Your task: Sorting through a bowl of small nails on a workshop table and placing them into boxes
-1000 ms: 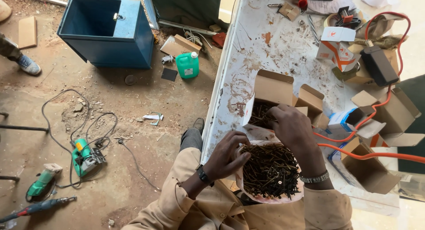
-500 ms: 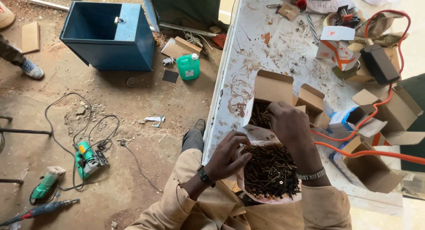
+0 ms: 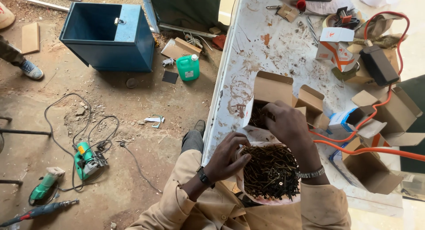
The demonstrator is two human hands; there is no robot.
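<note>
A white plastic bag [image 3: 248,185] full of dark screws [image 3: 270,172] rests in my lap at the white table's near edge. My left hand [image 3: 228,157] grips the bag's left rim. My right hand [image 3: 285,123] reaches from above the bag into an open cardboard box [image 3: 270,88] that holds more dark screws [image 3: 256,117]; its fingers are curled at the box opening, and what they hold is hidden.
The stained white table [image 3: 274,48] carries several open cardboard boxes [image 3: 369,170], an orange hose [image 3: 380,106] and tools. On the dirt floor: a blue metal box [image 3: 110,37], a green bottle [image 3: 188,67], green power tools [image 3: 86,159] with cables, another person's shoe [image 3: 31,69].
My right hand has moved slightly forward toward the box of screws. The left hand stays on the bag's rim.
</note>
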